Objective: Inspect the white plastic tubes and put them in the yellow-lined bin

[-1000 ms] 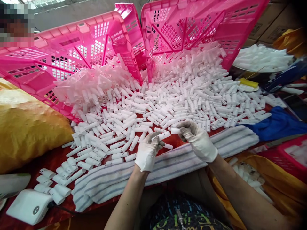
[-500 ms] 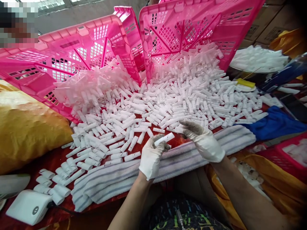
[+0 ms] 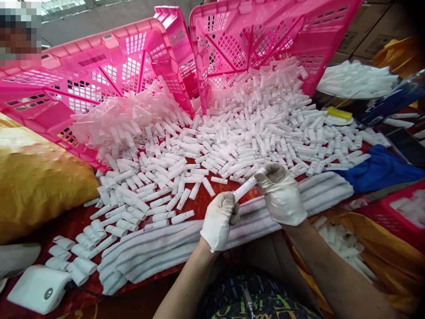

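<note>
Between my gloved hands a white plastic tube (image 3: 245,188) with a dark printed mark is held at a slant. My left hand (image 3: 219,219) is closed around its lower end. At the upper end, my right hand (image 3: 280,191) pinches with thumb and fingers, and part of the tube is hidden behind them. The hands are above the near edge of a large heap of similar white tubes (image 3: 232,133). Under them lies a folded white towel with grey stripes (image 3: 149,257).
Two pink crates (image 3: 133,53) are tipped toward me behind the heap. A yellow sack (image 3: 43,181) is at left, near a white box (image 3: 38,288) with a cable. A blue cloth (image 3: 381,170) and a tray of tubes (image 3: 358,82) are at right.
My right hand has closed on the upper end of the tube. My left hand has shifted slightly right and down, and the tube now points more steeply up to the right.
</note>
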Motion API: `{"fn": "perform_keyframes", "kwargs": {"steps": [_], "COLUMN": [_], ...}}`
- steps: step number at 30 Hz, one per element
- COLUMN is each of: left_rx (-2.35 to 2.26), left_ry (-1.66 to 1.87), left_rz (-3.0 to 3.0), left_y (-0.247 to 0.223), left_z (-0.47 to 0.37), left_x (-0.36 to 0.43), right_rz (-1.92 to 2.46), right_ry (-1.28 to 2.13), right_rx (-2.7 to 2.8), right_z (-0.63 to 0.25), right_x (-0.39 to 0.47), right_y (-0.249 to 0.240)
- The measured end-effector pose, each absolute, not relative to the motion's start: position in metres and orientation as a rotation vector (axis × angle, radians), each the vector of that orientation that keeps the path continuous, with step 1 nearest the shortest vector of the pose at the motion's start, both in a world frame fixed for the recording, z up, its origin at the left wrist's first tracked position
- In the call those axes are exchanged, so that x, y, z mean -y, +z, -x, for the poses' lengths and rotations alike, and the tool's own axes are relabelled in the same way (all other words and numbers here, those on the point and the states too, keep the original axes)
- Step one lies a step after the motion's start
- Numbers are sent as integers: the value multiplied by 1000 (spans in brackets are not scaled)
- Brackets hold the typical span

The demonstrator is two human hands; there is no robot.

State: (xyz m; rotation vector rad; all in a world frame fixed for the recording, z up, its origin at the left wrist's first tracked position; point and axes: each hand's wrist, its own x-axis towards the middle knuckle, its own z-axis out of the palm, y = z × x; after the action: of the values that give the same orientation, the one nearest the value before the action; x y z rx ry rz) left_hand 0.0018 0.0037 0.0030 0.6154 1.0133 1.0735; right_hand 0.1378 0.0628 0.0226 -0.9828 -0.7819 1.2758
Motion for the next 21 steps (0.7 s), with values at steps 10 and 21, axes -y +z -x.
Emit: {"fn": "perform_keyframes", "kwargs": {"steps": [10, 21], "left_rx": [-1205, -953], "left_ry": [1087, 737], "left_rz": [-788, -964], "left_y": [10, 13], "left_z": [3, 12], "left_x": [-2, -2], "right_rz": [1169, 1181], "right_ry": [1446, 1288], "right_rx": [962, 1391], "right_z": [-139, -175], "right_x": [-50, -26], "right_y": [10, 31]}}
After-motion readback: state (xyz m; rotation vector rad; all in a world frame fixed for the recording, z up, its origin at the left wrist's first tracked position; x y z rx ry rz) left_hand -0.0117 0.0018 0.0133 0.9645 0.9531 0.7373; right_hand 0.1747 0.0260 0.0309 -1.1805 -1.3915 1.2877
